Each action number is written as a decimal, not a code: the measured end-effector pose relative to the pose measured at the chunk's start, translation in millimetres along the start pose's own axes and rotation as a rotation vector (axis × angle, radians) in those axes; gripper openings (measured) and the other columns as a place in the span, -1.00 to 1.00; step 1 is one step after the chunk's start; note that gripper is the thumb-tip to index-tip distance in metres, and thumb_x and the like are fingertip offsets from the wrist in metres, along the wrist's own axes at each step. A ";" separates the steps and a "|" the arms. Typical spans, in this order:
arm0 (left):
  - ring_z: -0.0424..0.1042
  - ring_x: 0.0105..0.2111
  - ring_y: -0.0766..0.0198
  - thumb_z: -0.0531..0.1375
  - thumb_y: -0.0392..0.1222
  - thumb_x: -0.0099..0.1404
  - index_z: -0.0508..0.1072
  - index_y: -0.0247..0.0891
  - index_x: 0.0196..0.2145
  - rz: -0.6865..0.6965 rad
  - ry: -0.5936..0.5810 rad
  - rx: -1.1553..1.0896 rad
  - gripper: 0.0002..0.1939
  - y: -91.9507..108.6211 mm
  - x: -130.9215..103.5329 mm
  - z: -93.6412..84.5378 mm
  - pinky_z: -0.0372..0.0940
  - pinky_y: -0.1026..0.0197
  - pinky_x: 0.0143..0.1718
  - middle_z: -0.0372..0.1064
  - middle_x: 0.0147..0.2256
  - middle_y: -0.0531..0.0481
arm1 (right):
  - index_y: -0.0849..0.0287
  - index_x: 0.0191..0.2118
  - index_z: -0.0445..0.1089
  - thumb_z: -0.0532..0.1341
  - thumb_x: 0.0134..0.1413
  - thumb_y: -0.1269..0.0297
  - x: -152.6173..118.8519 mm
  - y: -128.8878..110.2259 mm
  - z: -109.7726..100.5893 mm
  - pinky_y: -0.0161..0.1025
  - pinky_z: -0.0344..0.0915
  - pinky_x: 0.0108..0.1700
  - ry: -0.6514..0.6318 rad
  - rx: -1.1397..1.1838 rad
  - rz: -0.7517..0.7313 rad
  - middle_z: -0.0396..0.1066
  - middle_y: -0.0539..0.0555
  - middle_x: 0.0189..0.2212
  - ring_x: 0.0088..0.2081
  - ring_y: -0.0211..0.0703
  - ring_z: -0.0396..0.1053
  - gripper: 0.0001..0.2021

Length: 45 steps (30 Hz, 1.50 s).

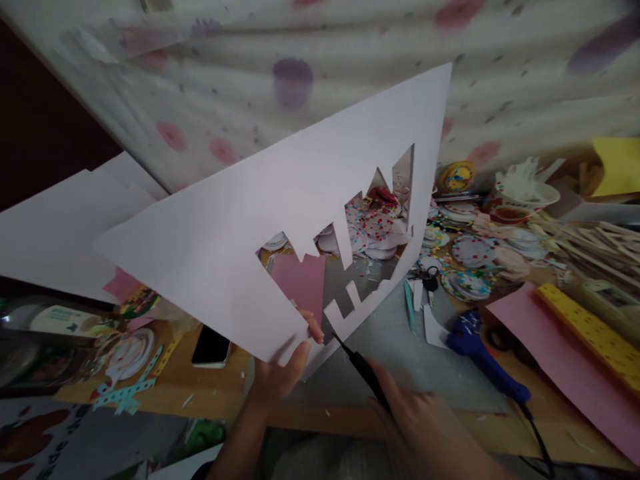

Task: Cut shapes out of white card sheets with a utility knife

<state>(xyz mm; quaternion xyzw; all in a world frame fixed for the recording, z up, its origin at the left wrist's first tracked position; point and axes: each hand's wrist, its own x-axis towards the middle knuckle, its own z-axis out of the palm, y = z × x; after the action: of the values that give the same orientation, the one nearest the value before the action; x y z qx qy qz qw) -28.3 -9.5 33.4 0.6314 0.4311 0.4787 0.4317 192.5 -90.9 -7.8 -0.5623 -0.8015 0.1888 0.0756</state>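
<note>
In the head view, we have the large white sheet [225, 253] tilted up above the bench [320, 415], near the middle of its front edge. Our left hand [280, 377] pinches the sheet's lower edge between thumb and fingers, beside the jagged opening. Our right hand [420, 413], somewhat blurred, has its fingers closed around a black-handled tool [367, 379], its thin tip near the lower strip of the sheet; we cannot tell whether it touches.

We judge that we are partway through cutting or trimming around the opening. The next move calls for a steady left pinch, fingertips clear of the tip, and light handling, since the narrow strip could bend or tear.

Under the sheet lies a grey mat [415, 370]; the blue glue gun [487, 367] rests toward the bench's right front corner, the phone [212, 345] near its front edge, left of our left hand.
</note>
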 end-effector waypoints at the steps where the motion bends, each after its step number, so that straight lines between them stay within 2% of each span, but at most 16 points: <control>1: 0.43 -0.31 0.08 0.11 -0.07 0.25 0.40 -0.12 -0.33 0.000 -0.017 0.021 -0.87 -0.2 -0.7 -0.6 0.31 -0.01 -0.07 0.44 -0.40 -0.05 | 0.28 0.24 0.13 0.04 0.24 0.41 2.3 -1.0 -1.1 -0.31 0.29 -0.56 -0.008 -0.053 -0.023 0.59 0.09 -0.36 -0.53 -0.12 0.53 -0.54; 4: 0.44 -0.24 0.06 0.07 -0.09 0.28 0.43 -0.12 -0.36 0.000 -0.097 0.084 -0.83 -1.5 -4.0 -3.6 0.26 -0.03 0.01 0.47 -0.35 -0.06 | 0.42 0.22 0.13 0.02 0.23 0.47 8.6 -4.2 -5.6 -0.27 0.24 -0.57 -0.075 -0.152 -0.037 0.57 0.14 -0.42 -0.49 -0.06 0.54 -0.55; 8: 0.46 -0.25 0.07 0.04 -0.12 0.31 0.43 -0.12 -0.33 -0.022 -0.151 0.095 -0.82 -2.1 -7.4 -6.2 0.31 -0.01 -0.06 0.47 -0.33 -0.06 | 0.49 0.26 0.06 0.06 0.13 0.53 16.6 -11.6 -10.9 -0.26 0.23 -0.56 -0.188 -0.235 0.011 0.57 0.17 -0.38 -0.47 -0.07 0.54 -0.45; 12: 0.45 -0.30 0.08 0.07 -0.13 0.31 0.44 -0.13 -0.33 -0.030 -0.150 0.069 -0.84 -1.7 -7.4 -4.6 0.33 -0.02 -0.10 0.46 -0.36 -0.06 | 0.45 0.30 -0.01 0.10 -0.03 0.59 25.9 -18.9 -15.4 -0.29 0.30 -0.49 -0.278 -0.260 0.049 0.52 0.31 -0.12 -0.37 -0.08 0.55 -0.29; 14: 0.44 -0.31 0.08 0.06 -0.12 0.31 0.43 -0.13 -0.33 -0.022 -0.138 0.048 -0.83 -1.0 -7.2 -2.8 0.33 -0.03 -0.13 0.45 -0.36 -0.07 | 0.42 0.30 0.01 0.10 -0.03 0.58 29.4 -20.3 -15.4 -0.29 0.31 -0.48 -0.278 -0.251 0.074 0.52 0.29 -0.13 -0.36 -0.07 0.55 -0.30; 18: 0.41 -0.32 0.08 0.04 -0.06 0.33 0.43 -0.12 -0.33 -0.022 -0.115 0.062 -0.79 1.7 -8.2 -0.5 0.32 -0.03 -0.13 0.42 -0.37 -0.06 | 0.41 0.24 0.09 0.10 -0.02 0.62 31.1 -20.7 -9.6 -0.31 0.29 -0.55 -0.231 -0.303 0.065 0.55 0.17 -0.42 -0.47 -0.07 0.53 -0.37; 20: 0.40 -0.31 0.09 0.02 -0.05 0.34 0.43 -0.12 -0.31 -0.005 -0.134 0.077 -0.78 2.8 -9.1 -0.5 0.32 -0.02 -0.13 0.41 -0.36 -0.06 | 0.39 0.23 0.12 0.10 -0.06 0.66 30.6 -22.0 -7.9 -0.33 0.28 -0.56 -0.230 -0.362 0.051 0.54 0.15 -0.46 -0.50 -0.08 0.52 -0.36; 24: 0.40 -0.26 0.09 -0.01 -0.09 0.37 0.44 -0.14 -0.28 0.031 -0.158 0.091 -0.75 3.8 -9.5 -0.8 0.31 0.02 -0.14 0.40 -0.32 -0.07 | 0.39 0.20 0.17 0.10 -0.05 0.68 32.3 -25.6 -10.8 -0.31 0.33 -0.53 -0.294 -0.388 0.057 0.54 0.19 -0.42 -0.45 -0.03 0.55 -0.39; 29: 0.40 -0.25 0.13 0.02 -0.10 0.38 0.44 -0.17 -0.32 0.030 -0.074 0.038 -0.76 2.7 -7.0 1.6 0.26 0.07 -0.10 0.42 -0.34 -0.03 | 0.35 0.17 0.20 0.09 -0.03 0.68 37.4 -24.3 -14.0 -0.31 0.33 -0.52 -0.324 -0.339 0.098 0.55 0.17 -0.43 -0.44 -0.01 0.55 -0.43; 39: 0.40 -0.21 0.09 0.00 -0.05 0.39 0.43 -0.14 -0.33 0.008 -0.046 0.044 -0.74 1.7 -3.1 0.2 0.21 0.00 -0.02 0.44 -0.28 -0.06 | 0.38 0.14 0.21 0.06 -0.02 0.69 43.5 -23.5 -18.7 -0.29 0.33 -0.48 -0.309 -0.226 0.103 0.56 0.20 -0.36 -0.35 -0.01 0.56 -0.46; 45: 0.39 -0.27 0.13 0.02 -0.07 0.39 0.41 -0.16 -0.31 0.025 -0.049 0.025 -0.77 6.9 -6.7 3.6 0.25 0.06 -0.11 0.37 -0.36 -0.03 | 0.46 0.20 0.15 0.07 -0.04 0.67 39.3 -18.0 -17.3 -0.22 0.35 -0.47 -0.333 -0.248 0.084 0.55 0.23 -0.32 -0.33 0.05 0.56 -0.41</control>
<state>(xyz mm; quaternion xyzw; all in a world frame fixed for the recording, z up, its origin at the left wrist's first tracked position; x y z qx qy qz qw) -25.0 -18.1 37.9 0.6537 0.4185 0.4629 0.4281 168.6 -55.9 11.5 -0.5614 -0.7959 0.1819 -0.1354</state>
